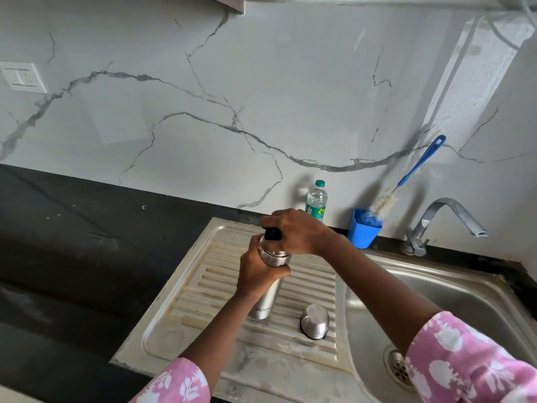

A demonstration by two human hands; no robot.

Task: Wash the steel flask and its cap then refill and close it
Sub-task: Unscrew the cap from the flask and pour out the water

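A steel flask (266, 301) stands upright on the ribbed drainboard (308, 286) of the sink. My left hand (258, 271) grips its upper body. My right hand (296, 231) wraps over the top and holds the black inner stopper (272, 233) at the flask's mouth. The steel outer cap (315, 321) lies upside down on the drainboard, to the right of the flask's base and apart from it.
A plastic water bottle (317, 199) with a green cap stands against the wall behind my hands. A blue cup (363, 232) holds a blue-handled bottle brush (418, 164). The tap (444, 216) overhangs the steel basin (436, 301) on the right. Black counter lies to the left.
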